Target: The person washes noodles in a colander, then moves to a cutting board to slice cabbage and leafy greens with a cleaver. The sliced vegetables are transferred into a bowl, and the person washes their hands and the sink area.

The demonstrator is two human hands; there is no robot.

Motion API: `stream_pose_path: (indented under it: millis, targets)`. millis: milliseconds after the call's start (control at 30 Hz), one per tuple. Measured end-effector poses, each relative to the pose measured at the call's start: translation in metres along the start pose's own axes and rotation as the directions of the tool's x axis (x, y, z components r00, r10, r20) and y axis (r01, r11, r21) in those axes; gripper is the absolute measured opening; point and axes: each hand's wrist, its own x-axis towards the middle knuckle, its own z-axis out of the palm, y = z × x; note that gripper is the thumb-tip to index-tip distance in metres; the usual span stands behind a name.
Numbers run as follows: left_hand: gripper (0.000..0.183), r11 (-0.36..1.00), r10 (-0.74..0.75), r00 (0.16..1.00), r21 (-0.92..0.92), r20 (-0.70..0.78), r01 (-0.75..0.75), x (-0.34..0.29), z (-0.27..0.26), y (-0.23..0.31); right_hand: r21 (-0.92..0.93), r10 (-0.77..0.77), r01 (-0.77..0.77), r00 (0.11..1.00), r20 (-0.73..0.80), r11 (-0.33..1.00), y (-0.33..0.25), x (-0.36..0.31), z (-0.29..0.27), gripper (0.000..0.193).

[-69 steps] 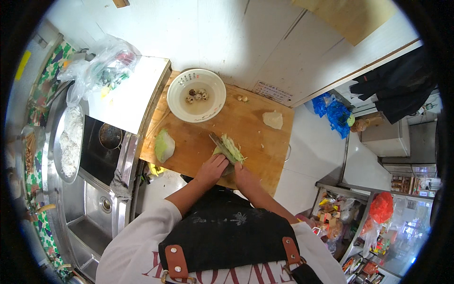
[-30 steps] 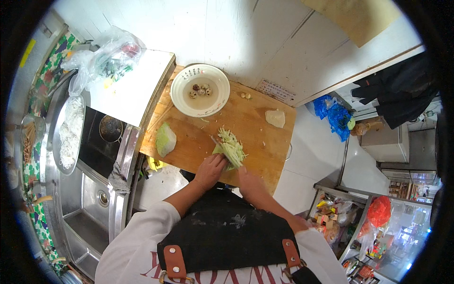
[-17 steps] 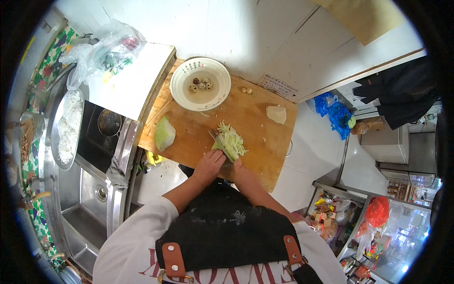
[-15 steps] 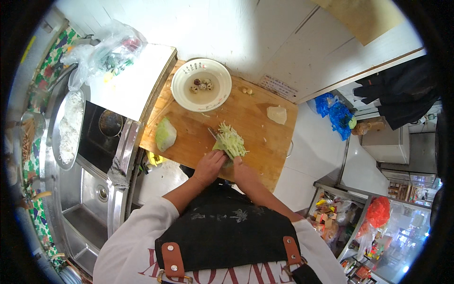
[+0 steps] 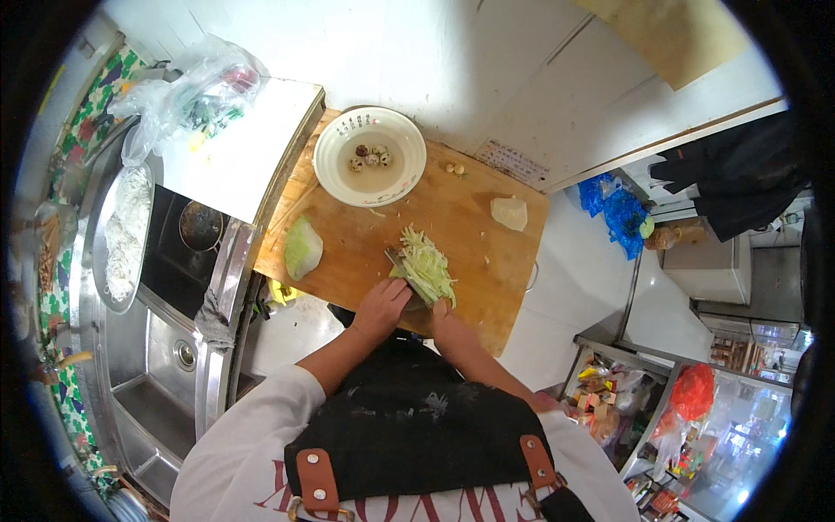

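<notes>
A heap of pale green shredded cabbage (image 5: 426,268) lies near the front of a wooden cutting board (image 5: 470,252). My right hand (image 5: 449,324) is closed at the heap's near right side, gripping a knife (image 5: 392,255) whose blade mostly hides under the shreds; its far corner sticks out on their left. Fingers bent, my left hand (image 5: 386,304) presses at the heap's near left edge on what seems to be the uncut cabbage, largely covered by the fingers. A larger cabbage wedge (image 5: 303,249) rests on the board's left part.
Behind the heap stands a white bowl (image 5: 330,178) with several speckled eggs in liquid. Garlic cloves (image 5: 455,169) and a pale flat slice (image 5: 510,213) sit on the board's right half. To the left are a steel sink (image 5: 156,400) and a tray of white noodles (image 5: 126,235).
My right hand has shifted slightly nearer to me and to the right. The left hand has barely moved, and the shreds have spread a little toward the right hand.
</notes>
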Motion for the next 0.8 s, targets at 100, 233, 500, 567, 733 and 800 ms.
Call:
stream_pose_path:
  millis: [100, 233, 500, 567, 733, 800]
  targets:
    - [0.020, 1.000, -0.004, 1.000, 0.013, -0.003, 0.004, -0.003, 0.000, 0.002, -0.015, -0.068, 0.067, 0.996, -0.059, 0.998, -0.001, -0.004, -0.004, 0.018]
    - [0.021, 0.999, -0.016, 1.000, 0.044, 0.013, 0.016, -0.005, -0.002, 0.002, 0.028, -0.031, 0.030, 0.999, 0.022, 0.999, -0.012, -0.001, -0.012, 0.018]
    - [0.020, 1.000, 0.009, 0.999, 0.026, -0.047, -0.007, -0.003, -0.004, 0.004, 0.043, -0.074, 0.074, 0.997, -0.013, 0.996, -0.016, 0.001, -0.013, 0.016]
    - [0.021, 1.000, -0.003, 0.999, 0.022, -0.036, 0.003, -0.004, -0.005, 0.005, 0.014, -0.002, 0.001, 0.997, 0.081, 1.000, -0.016, 0.002, -0.013, 0.016]
    - [0.023, 1.000, 0.012, 1.000, 0.012, -0.004, -0.012, -0.004, -0.007, 0.003, -0.012, -0.025, 0.026, 0.996, 0.084, 1.000, -0.020, 0.006, -0.016, 0.018]
    - [0.024, 1.000, -0.001, 1.000, 0.009, -0.015, 0.001, -0.005, -0.006, 0.003, -0.037, -0.036, 0.038, 0.997, 0.064, 0.999, -0.020, 0.006, -0.014, 0.019]
